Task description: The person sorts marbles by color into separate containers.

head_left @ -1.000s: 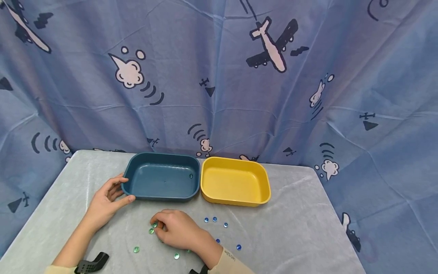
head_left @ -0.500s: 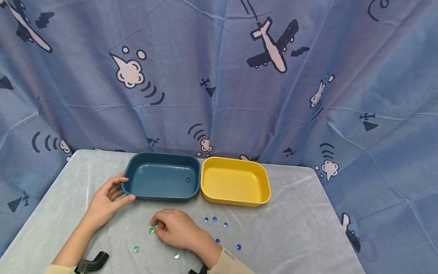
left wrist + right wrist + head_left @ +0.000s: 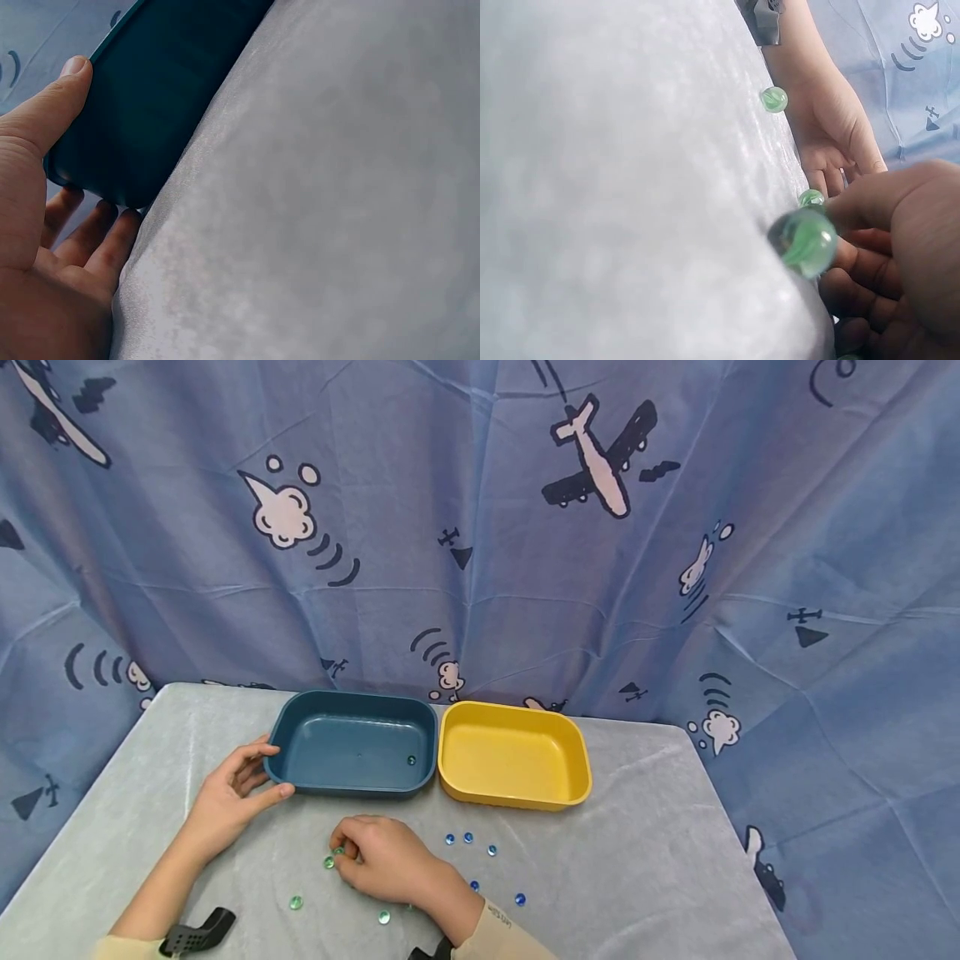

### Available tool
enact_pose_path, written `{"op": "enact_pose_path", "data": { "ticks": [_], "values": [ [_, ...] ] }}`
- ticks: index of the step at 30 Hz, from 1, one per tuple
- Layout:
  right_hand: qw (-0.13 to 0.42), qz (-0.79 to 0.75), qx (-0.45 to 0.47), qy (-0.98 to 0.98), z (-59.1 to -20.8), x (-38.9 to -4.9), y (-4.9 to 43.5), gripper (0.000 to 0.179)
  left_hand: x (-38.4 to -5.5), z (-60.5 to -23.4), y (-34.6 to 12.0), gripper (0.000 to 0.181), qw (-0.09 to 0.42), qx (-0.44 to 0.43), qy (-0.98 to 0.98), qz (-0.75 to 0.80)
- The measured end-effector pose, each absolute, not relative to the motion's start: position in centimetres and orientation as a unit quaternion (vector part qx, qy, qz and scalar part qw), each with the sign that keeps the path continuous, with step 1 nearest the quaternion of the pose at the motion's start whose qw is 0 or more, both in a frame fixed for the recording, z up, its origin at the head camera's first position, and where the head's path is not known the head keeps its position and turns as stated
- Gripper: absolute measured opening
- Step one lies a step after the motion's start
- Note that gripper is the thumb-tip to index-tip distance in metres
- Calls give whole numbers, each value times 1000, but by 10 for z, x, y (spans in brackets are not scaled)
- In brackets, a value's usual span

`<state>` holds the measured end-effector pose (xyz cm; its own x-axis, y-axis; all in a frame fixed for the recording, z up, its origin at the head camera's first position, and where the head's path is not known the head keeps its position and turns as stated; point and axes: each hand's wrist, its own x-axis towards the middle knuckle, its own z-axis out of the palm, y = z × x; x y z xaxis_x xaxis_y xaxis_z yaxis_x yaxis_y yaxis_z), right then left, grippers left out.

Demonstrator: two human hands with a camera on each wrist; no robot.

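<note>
My left hand (image 3: 225, 802) holds the left front corner of a dark teal plastic tub (image 3: 352, 792), thumb at the front and fingers at the end wall; the left wrist view shows the thumb (image 3: 64, 97) along the rim. One green marble (image 3: 411, 760) lies inside the tub. My right hand (image 3: 390, 858) is low over the cloth in front of it, thumb and index finger pinching a green glass marble (image 3: 339, 852). Just beside the fingertips sits another green marble (image 3: 328, 862). In the right wrist view a large, near green marble (image 3: 806, 244) stands before the curled fingers.
A yellow tub (image 3: 517, 804) stands against the teal tub's right side. Several blue marbles, one a darker blue marble (image 3: 521, 900), lie right of my right hand. Loose green marbles (image 3: 296, 902) lie nearer the front. Behind the grey tablecloth (image 3: 637, 860) hangs a blue printed curtain (image 3: 480, 527).
The marble in the teal tub has rolled a little left and toward the front. Both hands have stayed almost still; the whole head view has shifted slightly.
</note>
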<state>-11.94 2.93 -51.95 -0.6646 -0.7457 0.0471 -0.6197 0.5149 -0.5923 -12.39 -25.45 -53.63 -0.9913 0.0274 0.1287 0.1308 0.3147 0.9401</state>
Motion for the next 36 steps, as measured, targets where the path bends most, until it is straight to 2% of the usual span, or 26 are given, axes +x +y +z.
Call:
{"op": "enact_pose_path", "data": {
  "ticks": [10,31,36],
  "values": [
    [117,-315,-394,855,-514,-119,31,10,-125,-535,-255,62,42,-49,-806,-589],
    [68,-330,-409,848,-491,-118,42,16,-126,-537,-254,63,41,-47,-808,-585],
    [42,-331,-411,848,-485,-119,45,15,-126,-538,-254,63,45,-46,-808,-586]
  ]
}}
